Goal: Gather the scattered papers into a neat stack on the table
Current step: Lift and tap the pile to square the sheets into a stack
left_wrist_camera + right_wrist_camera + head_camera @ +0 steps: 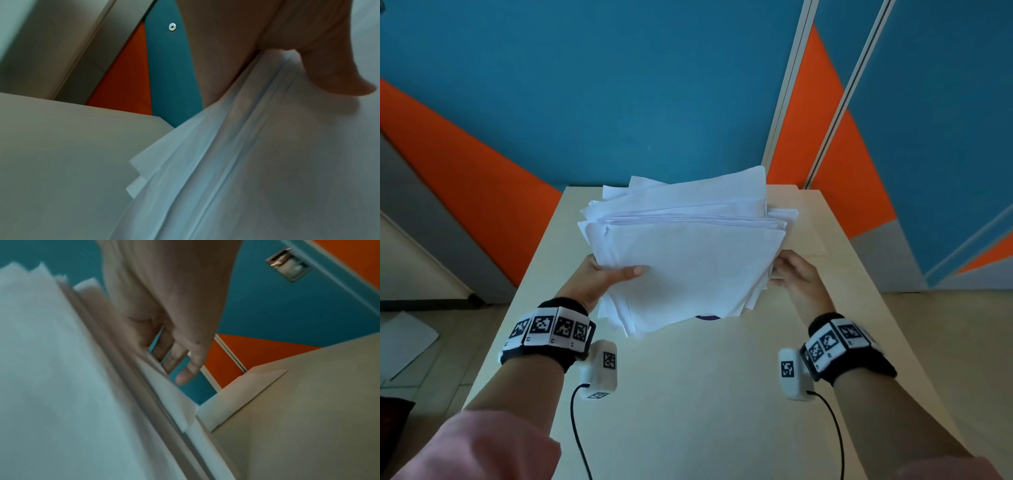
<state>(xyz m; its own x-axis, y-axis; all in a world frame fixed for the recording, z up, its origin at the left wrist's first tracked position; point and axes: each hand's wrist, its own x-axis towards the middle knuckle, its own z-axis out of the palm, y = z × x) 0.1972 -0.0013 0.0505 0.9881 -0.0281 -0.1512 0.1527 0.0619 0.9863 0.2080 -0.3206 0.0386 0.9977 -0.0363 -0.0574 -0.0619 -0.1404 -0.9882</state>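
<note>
A thick, uneven stack of white papers is tilted up over the beige table, its near edge low and its sheets fanned out at the far end. My left hand grips the stack's left edge, thumb lying on the top sheet. At the right edge my right hand holds the stack, with its fingers running along the side and behind the papers. Sheet corners stick out unevenly on both sides.
A small purple object peeks out from under the stack's near edge. A flat cream sheet lies on the table's far right corner. One loose sheet lies on the floor to the left. A blue and orange wall stands behind the table.
</note>
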